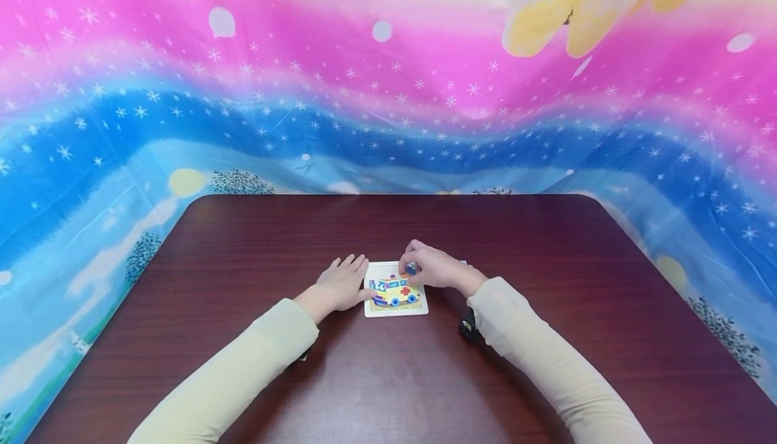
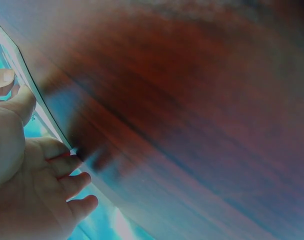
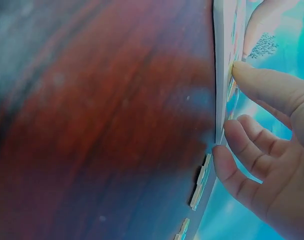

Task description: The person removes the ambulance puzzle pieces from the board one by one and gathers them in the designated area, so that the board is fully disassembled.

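Note:
A white-framed jigsaw puzzle board [image 1: 397,313] with a yellow ambulance picture lies flat on the table. My left hand [image 1: 342,283] is at its left edge, fingers straight and spread, thumb over the frame. In the left wrist view, the fingers of the left hand [image 2: 47,175] lie alongside the board's edge [image 2: 37,92]. Over the upper right corner, my right hand [image 1: 432,267] pinches a small blue puzzle piece [image 1: 411,268] between thumb and fingers. The right wrist view shows the thumb of the right hand [image 3: 277,135] low against the picture; the fingers partly hide that corner.
Loose puzzle pieces [image 3: 200,184] lie on the table beyond the right hand, mostly hidden by the wrist in the head view. The dark red-brown table [image 1: 388,376] has a far edge close to a colourful printed cloth [image 1: 388,113] hanging behind.

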Action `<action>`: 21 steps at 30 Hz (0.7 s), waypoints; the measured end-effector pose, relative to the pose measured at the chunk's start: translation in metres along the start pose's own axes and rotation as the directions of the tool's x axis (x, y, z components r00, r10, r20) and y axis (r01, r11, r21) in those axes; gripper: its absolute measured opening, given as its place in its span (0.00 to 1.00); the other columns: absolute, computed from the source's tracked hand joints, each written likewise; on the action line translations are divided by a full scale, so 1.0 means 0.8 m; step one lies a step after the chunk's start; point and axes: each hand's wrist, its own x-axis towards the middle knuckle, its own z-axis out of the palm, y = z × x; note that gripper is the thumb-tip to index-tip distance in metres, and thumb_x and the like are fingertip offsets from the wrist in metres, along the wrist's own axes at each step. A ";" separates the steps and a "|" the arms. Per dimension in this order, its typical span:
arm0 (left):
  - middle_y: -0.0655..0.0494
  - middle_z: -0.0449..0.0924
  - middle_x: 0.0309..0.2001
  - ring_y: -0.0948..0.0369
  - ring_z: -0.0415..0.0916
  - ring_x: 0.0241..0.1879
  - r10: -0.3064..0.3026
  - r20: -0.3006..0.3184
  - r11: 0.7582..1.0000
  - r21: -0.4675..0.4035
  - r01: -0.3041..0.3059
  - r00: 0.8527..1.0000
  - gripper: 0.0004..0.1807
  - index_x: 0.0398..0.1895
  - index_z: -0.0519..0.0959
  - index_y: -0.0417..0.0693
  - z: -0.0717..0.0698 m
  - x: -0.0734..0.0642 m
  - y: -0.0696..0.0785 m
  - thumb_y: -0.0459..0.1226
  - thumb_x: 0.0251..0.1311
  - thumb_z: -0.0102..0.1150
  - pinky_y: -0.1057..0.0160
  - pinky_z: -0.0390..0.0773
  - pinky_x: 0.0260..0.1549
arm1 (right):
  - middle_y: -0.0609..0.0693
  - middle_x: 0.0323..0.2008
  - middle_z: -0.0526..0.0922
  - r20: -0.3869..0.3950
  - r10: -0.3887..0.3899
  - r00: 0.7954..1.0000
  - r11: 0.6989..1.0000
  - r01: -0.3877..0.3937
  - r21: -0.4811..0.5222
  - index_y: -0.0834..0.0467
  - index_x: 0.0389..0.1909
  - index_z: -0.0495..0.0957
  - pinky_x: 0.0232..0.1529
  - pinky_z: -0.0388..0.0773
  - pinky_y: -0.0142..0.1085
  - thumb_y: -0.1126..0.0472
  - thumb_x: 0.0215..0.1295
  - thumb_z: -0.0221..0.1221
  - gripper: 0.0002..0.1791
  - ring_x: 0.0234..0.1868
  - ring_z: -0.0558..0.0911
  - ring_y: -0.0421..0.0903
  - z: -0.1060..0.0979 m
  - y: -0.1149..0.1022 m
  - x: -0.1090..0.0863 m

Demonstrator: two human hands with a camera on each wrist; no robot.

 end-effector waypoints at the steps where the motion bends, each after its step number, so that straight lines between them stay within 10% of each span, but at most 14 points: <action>1: 0.47 0.50 0.69 0.51 0.45 0.68 0.000 -0.001 1.000 0.001 0.000 1.000 0.41 0.70 0.53 0.39 0.000 0.000 0.000 0.56 0.63 0.47 0.52 0.48 0.64 | 0.48 0.40 0.68 0.002 0.003 1.000 1.000 -0.003 -0.001 0.52 0.33 0.80 0.29 0.69 0.33 0.64 0.54 0.65 0.07 0.27 0.69 0.41 0.000 0.000 0.000; 21: 0.46 0.51 0.69 0.50 0.45 0.68 -0.003 0.001 1.000 -0.001 0.003 1.000 0.41 0.70 0.52 0.38 -0.001 -0.001 0.000 0.55 0.63 0.47 0.52 0.47 0.64 | 0.48 0.38 0.73 0.001 0.078 0.997 0.997 -0.078 -0.021 0.61 0.49 0.77 0.36 0.72 0.34 0.66 0.55 0.64 0.19 0.33 0.71 0.42 -0.002 0.002 0.000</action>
